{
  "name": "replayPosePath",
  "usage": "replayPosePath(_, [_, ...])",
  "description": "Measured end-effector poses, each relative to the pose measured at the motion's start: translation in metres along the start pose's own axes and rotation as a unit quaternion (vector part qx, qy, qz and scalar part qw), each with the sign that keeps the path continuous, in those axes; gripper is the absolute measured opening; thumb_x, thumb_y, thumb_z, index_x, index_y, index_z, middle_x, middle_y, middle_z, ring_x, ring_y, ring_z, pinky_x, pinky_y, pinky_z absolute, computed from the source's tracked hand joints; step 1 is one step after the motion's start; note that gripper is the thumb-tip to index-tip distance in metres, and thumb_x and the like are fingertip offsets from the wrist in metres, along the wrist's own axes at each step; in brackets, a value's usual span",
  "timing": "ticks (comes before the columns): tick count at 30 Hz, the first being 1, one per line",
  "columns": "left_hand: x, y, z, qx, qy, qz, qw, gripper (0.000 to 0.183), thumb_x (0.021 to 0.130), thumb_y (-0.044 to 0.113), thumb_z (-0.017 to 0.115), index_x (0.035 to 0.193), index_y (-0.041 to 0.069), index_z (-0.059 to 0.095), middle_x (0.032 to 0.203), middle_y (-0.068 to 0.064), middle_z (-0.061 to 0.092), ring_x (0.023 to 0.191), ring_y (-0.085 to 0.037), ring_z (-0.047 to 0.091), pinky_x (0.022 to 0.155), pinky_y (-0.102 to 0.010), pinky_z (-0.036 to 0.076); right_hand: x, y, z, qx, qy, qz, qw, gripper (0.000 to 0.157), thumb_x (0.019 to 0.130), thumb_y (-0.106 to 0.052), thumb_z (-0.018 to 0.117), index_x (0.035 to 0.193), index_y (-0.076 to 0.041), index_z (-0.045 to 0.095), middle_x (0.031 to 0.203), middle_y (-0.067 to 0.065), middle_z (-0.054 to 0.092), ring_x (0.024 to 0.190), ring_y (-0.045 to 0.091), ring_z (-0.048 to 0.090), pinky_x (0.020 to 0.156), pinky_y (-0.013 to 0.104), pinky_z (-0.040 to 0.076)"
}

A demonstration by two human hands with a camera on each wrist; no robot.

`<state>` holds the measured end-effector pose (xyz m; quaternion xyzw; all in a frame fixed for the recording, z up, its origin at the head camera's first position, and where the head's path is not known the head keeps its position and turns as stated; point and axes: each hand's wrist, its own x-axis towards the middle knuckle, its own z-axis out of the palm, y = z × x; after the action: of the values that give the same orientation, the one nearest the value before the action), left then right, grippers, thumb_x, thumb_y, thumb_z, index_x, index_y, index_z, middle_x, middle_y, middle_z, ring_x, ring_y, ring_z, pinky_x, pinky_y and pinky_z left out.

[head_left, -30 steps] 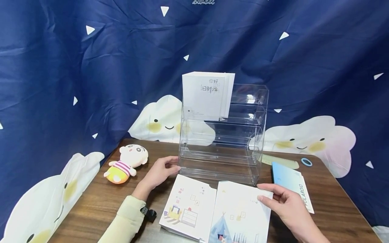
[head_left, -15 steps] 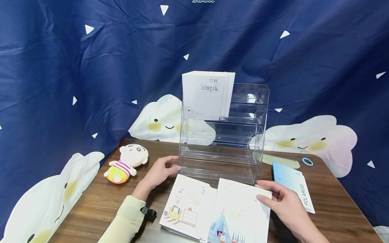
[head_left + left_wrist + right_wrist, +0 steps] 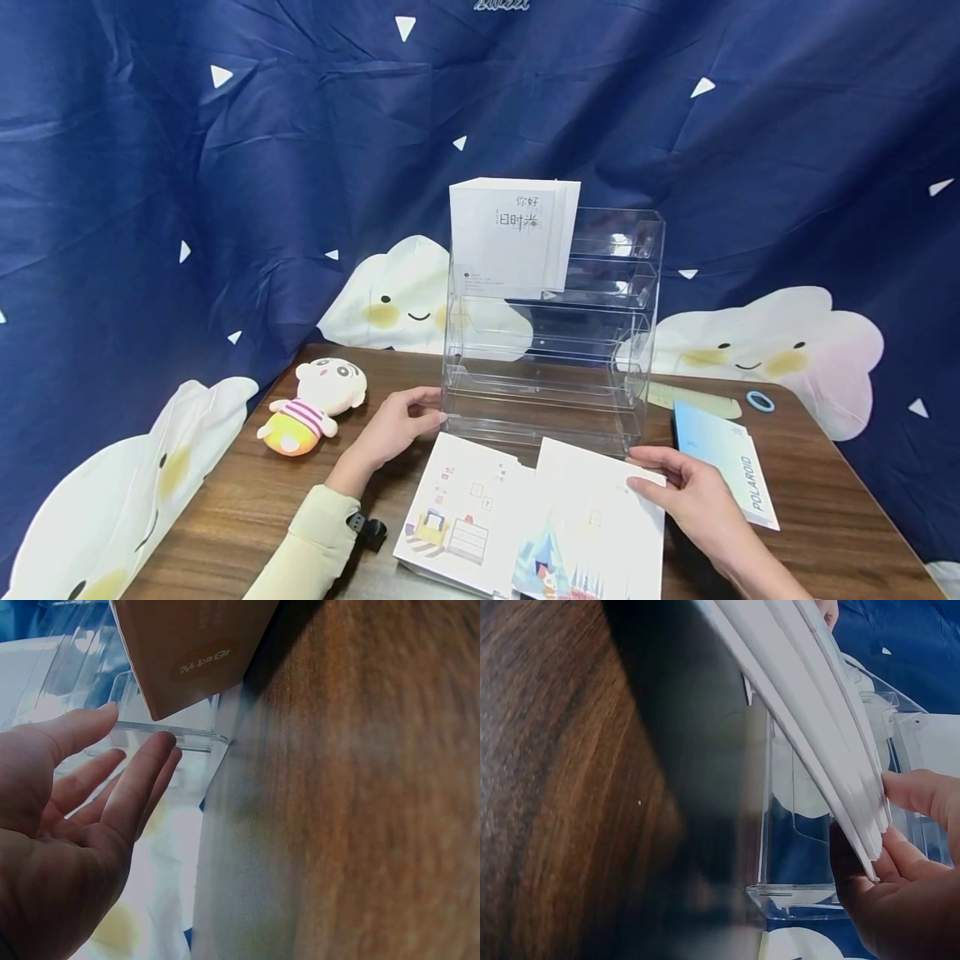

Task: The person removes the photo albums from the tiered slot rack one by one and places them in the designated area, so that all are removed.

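A plush doll [image 3: 309, 406] lies between eight and nine o'clock of the clear rack [image 3: 551, 358]. The left hand [image 3: 392, 429] is at eight — fingers loosely extended, fingertips against the rack's lower edge, not grasping. A room-print booklet pile [image 3: 461, 508] lies at seven on the table [image 3: 225, 500]; a white booklet pile [image 3: 504, 237] stands in the rack at eleven. Near half past five, the blue-tent booklet stack [image 3: 600, 517] has its upper right corner pinched by the right hand [image 3: 693, 496] — thumb over the cover. A POLAROID book [image 3: 731, 462] lies at four.

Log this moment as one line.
left hand: at lower edge of clear rack; right hand: pinches tent-print booklet stack; white booklets: in rack, upper left; plush doll: lying on table
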<state>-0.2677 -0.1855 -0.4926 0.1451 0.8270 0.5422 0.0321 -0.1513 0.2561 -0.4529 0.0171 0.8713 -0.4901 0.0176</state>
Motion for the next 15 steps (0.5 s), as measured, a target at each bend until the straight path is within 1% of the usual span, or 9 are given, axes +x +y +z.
replayPosePath(5, [-0.001, 0.002, 0.000, 0.005, -0.003, -0.003, 1.0000, 0.050, 0.105, 0.016, 0.079, 0.149, -0.001, 0.067, 0.141, -0.023, 0.076, 0.119, -0.028, 0.078, 0.096, -0.030, 0.068, 0.007, 0.003, 0.001, 0.007, -0.023, 0.021, 0.999, 0.051, 0.102, -0.021, 0.085, 0.146, 0.001, 0.070, 0.140, 0.015, 0.079, 0.105, -0.011, 0.068, 0.089, 0.015, 0.059])
replayPosePath(9, [-0.001, 0.004, 0.001, 0.009, 0.000, 0.001, 1.0000, 0.049, 0.105, 0.016, 0.079, 0.149, -0.001, 0.067, 0.141, -0.023, 0.076, 0.120, -0.029, 0.078, 0.098, -0.034, 0.068, 0.013, 0.007, 0.002, -0.001, -0.034, 0.015, 0.999, 0.052, 0.102, -0.021, 0.084, 0.147, 0.002, 0.069, 0.143, 0.018, 0.077, 0.108, -0.011, 0.068, 0.090, 0.015, 0.059])
replayPosePath(15, [-0.001, 0.006, 0.001, 0.011, 0.002, -0.002, 0.9999, 0.048, 0.105, 0.015, 0.079, 0.149, -0.001, 0.067, 0.141, -0.021, 0.077, 0.121, -0.029, 0.079, 0.098, -0.033, 0.068, 0.022, 0.013, 0.006, -0.005, -0.044, 0.014, 0.999, 0.052, 0.101, -0.019, 0.085, 0.146, 0.003, 0.069, 0.142, 0.019, 0.077, 0.110, -0.001, 0.071, 0.088, 0.016, 0.060])
